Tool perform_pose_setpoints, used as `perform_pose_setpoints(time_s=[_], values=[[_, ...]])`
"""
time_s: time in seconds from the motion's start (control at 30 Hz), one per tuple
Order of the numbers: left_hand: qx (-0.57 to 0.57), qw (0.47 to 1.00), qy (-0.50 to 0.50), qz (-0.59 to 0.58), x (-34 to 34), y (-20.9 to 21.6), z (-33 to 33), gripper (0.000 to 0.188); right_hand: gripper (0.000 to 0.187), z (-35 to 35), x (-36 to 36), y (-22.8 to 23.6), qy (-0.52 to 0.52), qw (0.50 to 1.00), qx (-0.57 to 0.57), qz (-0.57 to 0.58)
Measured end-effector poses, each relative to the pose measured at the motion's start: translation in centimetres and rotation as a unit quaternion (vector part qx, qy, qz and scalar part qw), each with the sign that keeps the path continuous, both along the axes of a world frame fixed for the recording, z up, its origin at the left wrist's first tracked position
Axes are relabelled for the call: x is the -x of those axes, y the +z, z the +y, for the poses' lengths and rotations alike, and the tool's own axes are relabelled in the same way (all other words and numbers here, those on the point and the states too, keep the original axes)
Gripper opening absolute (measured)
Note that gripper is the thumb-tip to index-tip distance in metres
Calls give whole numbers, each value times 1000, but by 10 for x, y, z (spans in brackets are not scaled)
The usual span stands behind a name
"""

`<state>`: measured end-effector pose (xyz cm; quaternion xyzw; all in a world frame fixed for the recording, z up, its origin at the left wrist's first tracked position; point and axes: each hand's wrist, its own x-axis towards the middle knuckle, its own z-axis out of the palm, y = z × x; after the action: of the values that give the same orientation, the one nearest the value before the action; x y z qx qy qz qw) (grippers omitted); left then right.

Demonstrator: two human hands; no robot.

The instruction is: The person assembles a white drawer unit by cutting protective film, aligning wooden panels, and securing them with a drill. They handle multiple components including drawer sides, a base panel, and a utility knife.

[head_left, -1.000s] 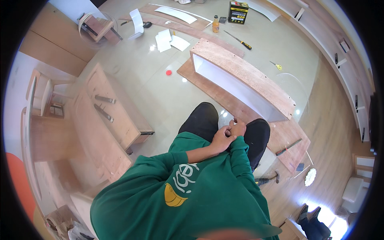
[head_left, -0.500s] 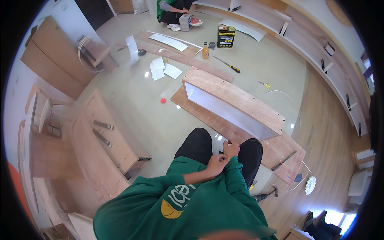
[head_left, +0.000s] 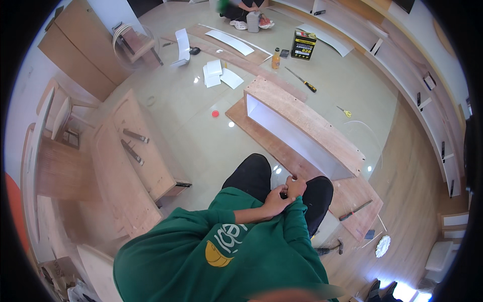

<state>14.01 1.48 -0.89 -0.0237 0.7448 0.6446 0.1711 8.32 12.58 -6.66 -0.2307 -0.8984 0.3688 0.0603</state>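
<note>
Since the preceding views, my left grip [head_left: 276,202] and right grip [head_left: 297,186] remain together, partly curled; I cannot tell whether either holds anything. The open wooden box [head_left: 307,126] ahead stays on its board [head_left: 261,137], unhandled.

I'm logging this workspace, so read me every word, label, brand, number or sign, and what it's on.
I can't quote wording or brands, but print shows on:
Tin: yellow and pale print on black, partly legible.
Green sweatshirt: white letters beside a yellow hat shape.
Bottle: any print is too small to read.
</note>
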Motion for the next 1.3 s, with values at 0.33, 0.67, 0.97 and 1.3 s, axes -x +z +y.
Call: perform_pose_setpoints(time_s=[0.33, 0.67, 0.97, 1.3], values=[[-26, 998, -9, -52, 2, -3, 5, 38, 30, 5, 7, 2, -57, 997, 43, -3], [-8, 998, 58, 11, -2, -7, 8, 53, 29, -1, 4, -5, -22, 1000, 9, 6], [45, 998, -23, 42, 6, -5, 8, 40, 29, 8, 7, -6, -38, 999, 16, -17], [114, 982, -5, 152, -8, 4, 9, 26, 30, 15, 12, -33, -47, 992, 112, -20]])
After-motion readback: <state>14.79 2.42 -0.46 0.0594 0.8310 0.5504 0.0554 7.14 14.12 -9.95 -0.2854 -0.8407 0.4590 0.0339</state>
